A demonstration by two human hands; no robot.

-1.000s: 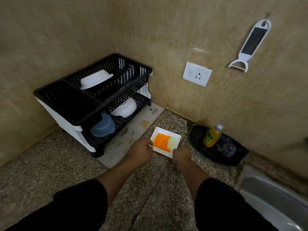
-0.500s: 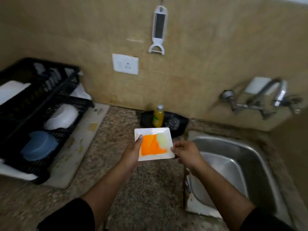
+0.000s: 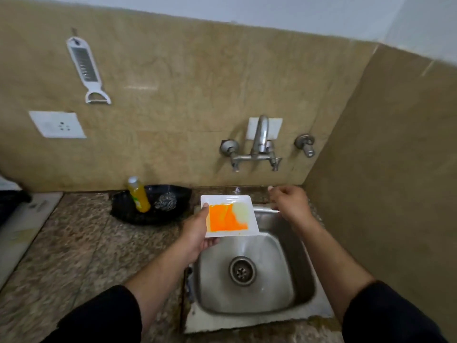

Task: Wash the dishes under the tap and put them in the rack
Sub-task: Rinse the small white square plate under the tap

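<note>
A small square white plate [image 3: 230, 203] smeared with orange and pale yellow is held over the back left corner of the steel sink [image 3: 284, 293]. My left hand [image 3: 196, 235] grips it by its left edge, thumb on top. My right hand [image 3: 289, 201] is off the plate, raised above the sink's back rim with fingers loosely curled and nothing in it. The wall tap [image 3: 257, 144] stands above the sink; no water runs from it. Only a dark sliver of the dish rack [image 3: 14, 196] shows at the far left edge.
A black tray [image 3: 123, 209] behind the counter holds an orange soap bottle [image 3: 139, 195] and a steel scrubber [image 3: 165, 201]. A grater [image 3: 85, 68] and a socket [image 3: 58, 125] are on the wall. A tiled side wall closes in on the right.
The plate was lifted from the counter by the rack and carried right, over the sink. My right hand has let go of it and risen toward the tap. The view swung right.
</note>
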